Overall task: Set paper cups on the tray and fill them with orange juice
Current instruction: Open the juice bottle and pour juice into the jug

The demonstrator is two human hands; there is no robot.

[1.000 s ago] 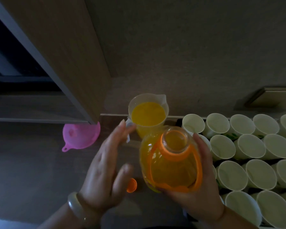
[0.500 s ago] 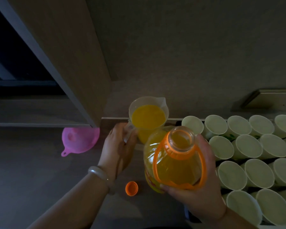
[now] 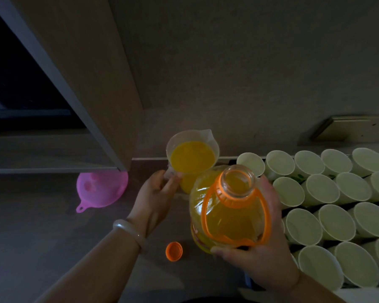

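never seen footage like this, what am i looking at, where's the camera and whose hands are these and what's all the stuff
There is no machine here: these are a person's two bare hands, filmed by one wide-angle camera worn on the head, looking forward and down at them. The left hand, with a pale bracelet on its wrist, grips the handle of a clear plastic measuring jug part full of orange juice. The right hand holds a large clear plastic juice bottle with an orange carry handle, its mouth open. A small orange screw cap lies on the dark counter, and a pink plastic funnel lies further left. Rows of white paper cups, seemingly empty, stand packed together on the right.
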